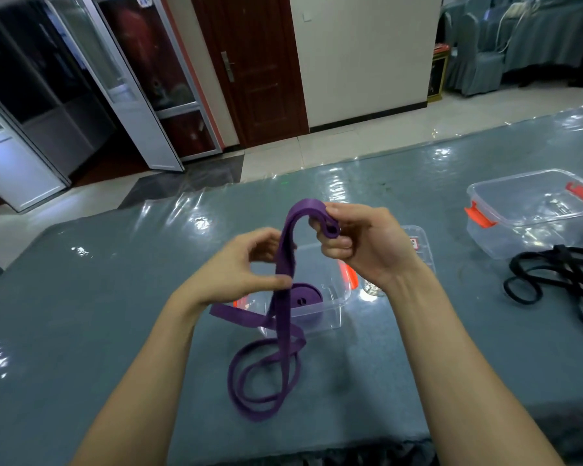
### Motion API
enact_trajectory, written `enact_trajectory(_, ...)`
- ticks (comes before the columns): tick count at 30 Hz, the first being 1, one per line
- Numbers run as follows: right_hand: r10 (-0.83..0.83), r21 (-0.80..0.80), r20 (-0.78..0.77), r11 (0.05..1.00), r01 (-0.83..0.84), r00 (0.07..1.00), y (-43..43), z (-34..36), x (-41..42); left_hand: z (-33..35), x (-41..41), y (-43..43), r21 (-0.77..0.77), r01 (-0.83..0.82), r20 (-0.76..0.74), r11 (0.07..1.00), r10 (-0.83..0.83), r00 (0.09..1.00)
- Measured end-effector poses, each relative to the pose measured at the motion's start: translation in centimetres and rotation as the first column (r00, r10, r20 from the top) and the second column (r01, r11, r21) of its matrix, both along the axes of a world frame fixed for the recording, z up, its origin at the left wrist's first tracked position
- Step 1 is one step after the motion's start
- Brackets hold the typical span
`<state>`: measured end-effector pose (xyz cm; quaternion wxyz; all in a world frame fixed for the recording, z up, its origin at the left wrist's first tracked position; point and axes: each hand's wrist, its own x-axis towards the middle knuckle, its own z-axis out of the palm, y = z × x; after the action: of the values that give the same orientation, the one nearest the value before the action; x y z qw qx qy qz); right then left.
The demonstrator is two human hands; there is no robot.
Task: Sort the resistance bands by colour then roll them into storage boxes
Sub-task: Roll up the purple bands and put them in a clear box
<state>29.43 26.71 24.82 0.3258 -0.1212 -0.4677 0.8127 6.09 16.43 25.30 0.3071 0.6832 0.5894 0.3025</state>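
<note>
I hold a long purple resistance band (285,264) up over the table. My right hand (360,243) pinches its top end, where a small roll has formed between fingers and thumb. My left hand (239,267) holds the hanging strap lower down between thumb and fingers. The band's loose loops (266,375) lie on the table in front of a clear storage box (330,307) with orange latches. Inside that box lies a rolled purple band (305,295).
A second clear box (485,237) with orange latches stands at the right, with a clear lid (421,243) between the two boxes. Black bands (559,277) lie tangled at the right edge. The table (98,297) has a shiny grey-blue cover; floor and doors lie beyond.
</note>
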Motion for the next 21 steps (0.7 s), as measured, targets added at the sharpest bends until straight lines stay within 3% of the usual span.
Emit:
enact_trajectory(4, -0.063, 0.022, 0.024, 0.998, 0.062, 0.998, -0.1, -0.4, -1.0, -4.8, 0.8, -0.8, -0.229, -0.161, -0.01, 0.96, 0.163, 0.987)
enact_trajectory(6, -0.079, -0.046, 0.02, 0.996, 0.08, 0.997, -0.3, -1.0, -1.6, -4.4, -0.8, -1.4, -0.018, -0.322, -0.044, 0.946, 0.321, 0.946)
enact_trajectory(7, -0.078, -0.078, 0.005, 0.994, 0.078, 0.997, -0.4, -1.1, -1.9, -3.4, -2.0, -1.6, 0.166, -0.446, -0.012, 0.879, 0.454, 0.891)
enact_trajectory(8, -0.074, -0.092, -0.012, 0.993, 0.073, 0.997, -0.6, -1.1, -2.4, -2.2, -3.4, -2.0, 0.334, -0.562, 0.127, 0.757, 0.555, 0.822)
enact_trajectory(9, -0.064, -0.094, -0.033, 0.994, 0.06, 0.997, -0.9, -1.0, -3.0, -0.8, -4.4, -2.5, 0.415, -0.638, 0.292, 0.649, 0.569, 0.769)
enact_trajectory(10, -0.049, -0.094, -0.064, 0.995, 0.043, 0.997, -1.1, -0.8, -3.6, -0.1, -5.4, -3.1, 0.436, -0.66, 0.374, 0.611, 0.544, 0.751)
enact_trajectory(11, -0.032, -0.094, -0.095, 0.995, 0.023, 0.995, -1.4, -0.6, -4.3, 0.3, -5.7, -3.8, 0.391, -0.634, 0.362, 0.668, 0.522, 0.773)
enact_trajectory(13, -0.018, -0.082, -0.111, 0.997, 0.009, 0.994, -1.7, -0.4, -5.5, -0.1, -6.0, -5.3, 0.068, -0.488, 0.144, 0.87, 0.475, 0.868)
enact_trajectory(14, -0.026, -0.081, -0.096, 0.997, 0.018, 0.995, -1.9, -0.5, -5.9, -0.4, -6.8, -6.3, -0.076, -0.416, 0.015, 0.906, 0.419, 0.908)
enact_trajectory(15, -0.034, -0.092, -0.082, 0.995, 0.026, 0.996, -2.1, -0.7, -6.2, 0.0, -7.6, -7.3, -0.104, -0.395, -0.108, 0.913, 0.385, 0.917)
enact_trajectory(17, -0.031, -0.132, -0.083, 0.991, 0.02, 0.996, -2.5, -1.1, -6.8, 1.5, -10.1, -8.7, 0.14, -0.466, -0.193, 0.874, 0.485, 0.853)
enact_trajectory(19, -0.027, -0.188, -0.127, 0.982, 0.002, 0.992, -2.8, -1.0, -7.3, 2.1, -12.2, -9.6, 0.408, -0.505, -0.285, 0.761, 0.632, 0.721)
enact_trajectory(20, -0.038, -0.217, -0.165, 0.976, 0.001, 0.986, -2.6, -0.8, -7.4, 2.0, -12.8, -9.8, 0.402, -0.52, -0.373, 0.754, 0.653, 0.66)
enact_trajectory(21, -0.055, -0.231, -0.189, 0.973, 0.01, 0.98, -2.2, -0.7, -7.5, 1.3, -13.1, -9.8, 0.298, -0.557, -0.446, 0.775, 0.629, 0.637)
